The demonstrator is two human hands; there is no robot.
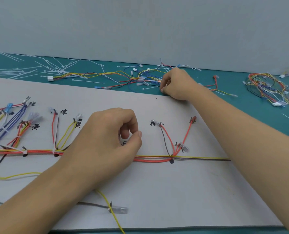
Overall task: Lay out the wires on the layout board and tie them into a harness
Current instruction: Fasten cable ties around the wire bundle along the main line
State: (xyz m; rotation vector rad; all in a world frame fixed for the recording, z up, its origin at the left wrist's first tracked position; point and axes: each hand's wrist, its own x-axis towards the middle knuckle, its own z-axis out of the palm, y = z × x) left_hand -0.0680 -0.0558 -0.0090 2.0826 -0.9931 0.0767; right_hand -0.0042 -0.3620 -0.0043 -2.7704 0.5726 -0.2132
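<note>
Where the pale grey layout board (157, 191) lies on the teal bench mat (258, 119), a trunk of red, yellow and brown wires (157, 158) runs left to right across it, with branches rising to handwritten black labels and white ties already round the left part. Left hand (106, 137): resting over the middle of that trunk, fingers curled, thumb tip close to the forefinger; whether anything is pinched cannot be told. Right hand (175, 83): at the board's far edge, fingers curled down, thumb and forefinger pressed together by the mat; what they hold, if anything, cannot be told. Just left of it, a loose tangle of multicoloured wires (106, 76). Far left on the mat, scattered white plastic cable ties (22, 71). Far right, a coiled bundle of coloured wires (267, 88).
</note>
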